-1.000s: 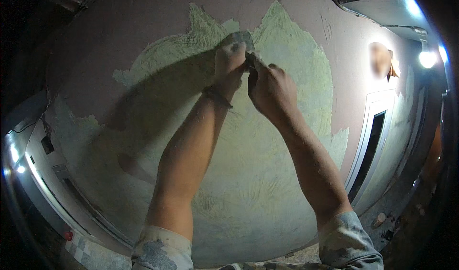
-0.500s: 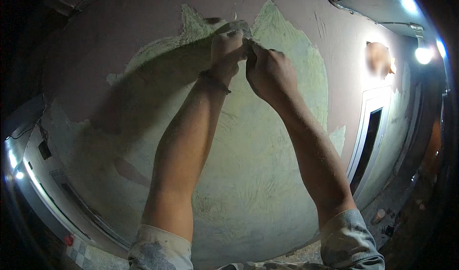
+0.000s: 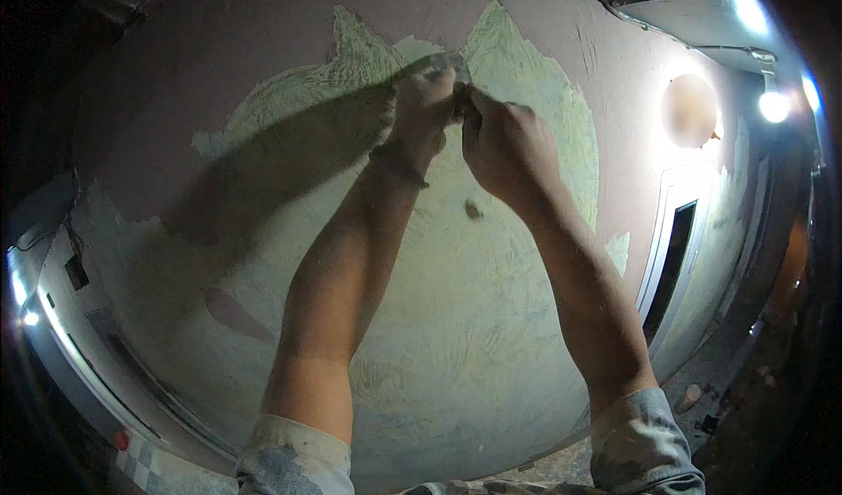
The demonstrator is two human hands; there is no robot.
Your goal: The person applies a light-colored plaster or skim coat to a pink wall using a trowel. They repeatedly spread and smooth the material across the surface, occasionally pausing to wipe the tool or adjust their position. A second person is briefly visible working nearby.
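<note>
Both of my hands are closed on a scraper [image 3: 453,59], whose flat dull blade is against the wall at the upper middle. My left hand [image 3: 421,105] is wrapped round it near the blade, with a dark band at the wrist. Close beside it on the right, my right hand [image 3: 510,144] grips the lower end; the handle is mostly hidden by my fingers. The wall [image 3: 456,320] shows a large pale green scraped area with ragged edges, and purplish paint [image 3: 237,48] above and around it. A dark paint flake [image 3: 474,209] is below my hands.
A white-framed opening [image 3: 674,258] stands at the right, with a blurred round tan thing [image 3: 688,111] above it. A lit bulb [image 3: 774,106] hangs at the upper right. Small objects [image 3: 693,396] lie on the floor at the lower right.
Both hands and the scraper have moved slightly down. Paint between the two pale peaks has come off, baring a green patch. A dark flake now shows below my hands.
</note>
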